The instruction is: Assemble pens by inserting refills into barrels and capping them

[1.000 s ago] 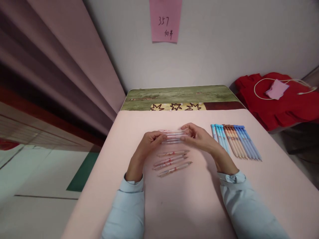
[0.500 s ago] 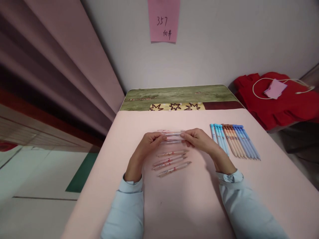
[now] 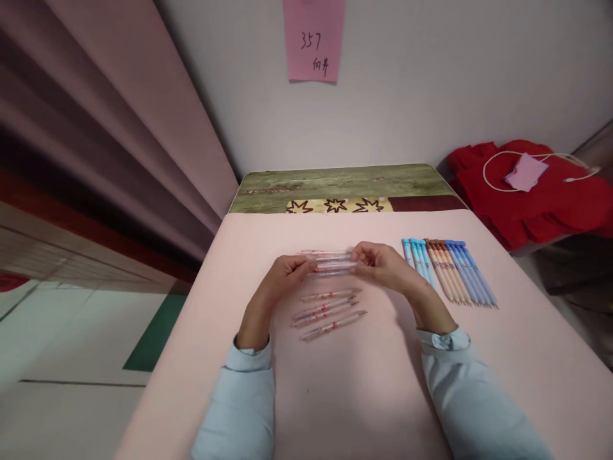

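A small bunch of pink pens [image 3: 330,262] lies crosswise at the middle of the pink tabletop [image 3: 364,383]. My left hand [image 3: 282,275] pinches its left end, fingers closed. My right hand [image 3: 383,265] pinches its right end, fingers closed too. Just nearer me lie several loose pink pens [image 3: 328,312], side by side and slightly slanted, untouched by either hand. Both sleeves are light blue.
A neat row of blue and orange pens [image 3: 447,271] lies to the right of my right hand. Behind the pink cover shows a green patterned cloth [image 3: 340,185]. A red cloth with a white cable [image 3: 531,191] sits at far right. A pink note [image 3: 313,38] hangs on the wall.
My right hand's fingers have shifted slightly along the right end of the bunch. The bunch and my left hand stay in nearly the same place.
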Action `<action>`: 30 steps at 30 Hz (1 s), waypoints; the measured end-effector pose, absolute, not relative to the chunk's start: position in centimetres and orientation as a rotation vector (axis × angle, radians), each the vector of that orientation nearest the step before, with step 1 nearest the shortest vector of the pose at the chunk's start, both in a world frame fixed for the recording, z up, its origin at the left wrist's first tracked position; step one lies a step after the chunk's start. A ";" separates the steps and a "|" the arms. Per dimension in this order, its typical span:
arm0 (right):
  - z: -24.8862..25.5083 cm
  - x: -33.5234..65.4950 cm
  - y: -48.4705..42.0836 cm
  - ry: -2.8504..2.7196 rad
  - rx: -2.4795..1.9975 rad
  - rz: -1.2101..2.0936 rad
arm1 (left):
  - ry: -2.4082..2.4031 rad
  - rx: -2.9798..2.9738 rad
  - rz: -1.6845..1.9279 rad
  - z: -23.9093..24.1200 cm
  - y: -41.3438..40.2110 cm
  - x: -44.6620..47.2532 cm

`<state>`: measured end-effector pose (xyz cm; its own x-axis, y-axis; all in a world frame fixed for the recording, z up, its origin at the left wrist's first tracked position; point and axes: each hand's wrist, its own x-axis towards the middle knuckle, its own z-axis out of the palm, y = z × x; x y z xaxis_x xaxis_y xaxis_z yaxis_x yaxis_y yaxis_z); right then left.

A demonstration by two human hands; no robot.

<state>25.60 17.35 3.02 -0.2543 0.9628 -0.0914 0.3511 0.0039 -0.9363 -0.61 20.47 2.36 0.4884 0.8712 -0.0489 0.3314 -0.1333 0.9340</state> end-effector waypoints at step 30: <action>4.2 23.2 16.7 -2.317 -1.650 0.892 | 1.116 1.798 0.973 1.8 20.6 -0.6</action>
